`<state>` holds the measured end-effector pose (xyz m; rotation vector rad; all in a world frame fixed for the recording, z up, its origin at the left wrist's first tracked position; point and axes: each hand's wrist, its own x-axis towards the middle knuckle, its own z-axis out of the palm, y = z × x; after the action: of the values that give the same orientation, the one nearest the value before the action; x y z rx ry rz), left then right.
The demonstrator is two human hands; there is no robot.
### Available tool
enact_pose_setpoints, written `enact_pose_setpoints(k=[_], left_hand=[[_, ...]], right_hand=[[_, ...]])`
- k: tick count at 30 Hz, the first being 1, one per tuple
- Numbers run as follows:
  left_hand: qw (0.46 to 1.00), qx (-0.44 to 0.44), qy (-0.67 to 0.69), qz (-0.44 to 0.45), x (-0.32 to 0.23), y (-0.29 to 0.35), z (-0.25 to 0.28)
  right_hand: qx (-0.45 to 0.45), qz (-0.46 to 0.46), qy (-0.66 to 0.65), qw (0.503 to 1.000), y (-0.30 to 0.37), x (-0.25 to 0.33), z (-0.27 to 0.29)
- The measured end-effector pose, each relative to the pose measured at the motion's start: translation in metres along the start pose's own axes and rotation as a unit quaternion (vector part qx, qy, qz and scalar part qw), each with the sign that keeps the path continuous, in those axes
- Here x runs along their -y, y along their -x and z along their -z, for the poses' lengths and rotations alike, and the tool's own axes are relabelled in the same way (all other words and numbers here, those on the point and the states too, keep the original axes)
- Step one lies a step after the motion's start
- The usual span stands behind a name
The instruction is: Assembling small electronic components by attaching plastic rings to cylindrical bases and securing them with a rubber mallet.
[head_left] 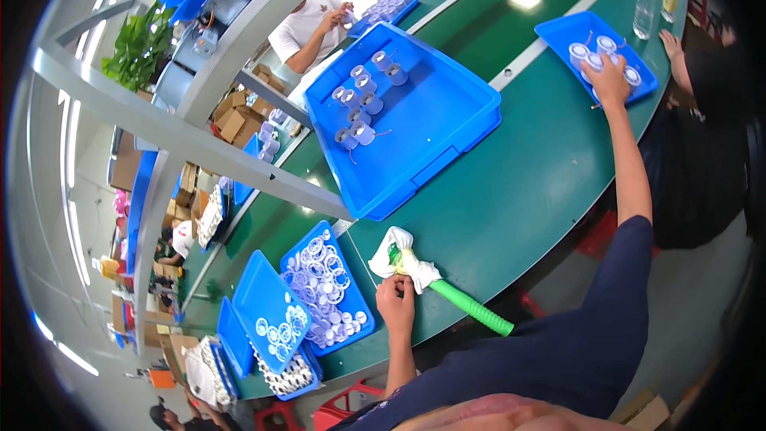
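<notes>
My right hand [610, 81] reaches far to the right, over a small blue tray [550, 30]. Its fingers are closed round one of several white cylindrical cup-like parts [606, 45] there, some with thin wire leads. My left hand [396, 303] rests on the green table with fingers curled in, beside a tool with a ribbed green handle [475, 309]. White cloth [423, 273] wraps that tool's head. Whatever the left fingers hold, if anything, is hidden.
A large blue tray [447, 124] holds several similar cylinders [363, 134]. At left, blue trays [279, 359] carry white rings and caps [323, 279]. A grey metal post [263, 175] crosses the left side. Bottles [643, 8] stand far right. Other people sit across and at right.
</notes>
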<state>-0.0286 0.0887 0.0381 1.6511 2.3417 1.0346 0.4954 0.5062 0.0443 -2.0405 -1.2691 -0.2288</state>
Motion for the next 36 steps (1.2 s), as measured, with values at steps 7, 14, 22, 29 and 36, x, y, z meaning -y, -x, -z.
enact_pose_setpoints(k=[7,14,22,29,36], left_hand=[[1.0,-0.025,-0.014,-0.009,-0.008,-0.002,-0.004],[0.998,-0.057,-0.015,-0.018,-0.003,0.001,-0.003],[0.996,-0.084,0.016,-0.008,0.002,-0.001,0.0],[0.997,-0.063,0.037,-0.034,0.008,0.002,-0.001],[0.994,-0.042,0.091,-0.037,0.002,0.001,-0.001]], right_hand=[[-0.027,0.095,0.148,0.984,-0.005,-0.016,-0.025],[0.052,0.071,0.211,0.974,0.001,0.012,-0.02],[-0.112,0.235,0.093,0.961,0.031,0.037,-0.003],[0.135,0.281,-0.054,0.949,0.08,0.231,-0.005],[0.248,0.188,-0.002,0.95,0.066,0.257,-0.076]])
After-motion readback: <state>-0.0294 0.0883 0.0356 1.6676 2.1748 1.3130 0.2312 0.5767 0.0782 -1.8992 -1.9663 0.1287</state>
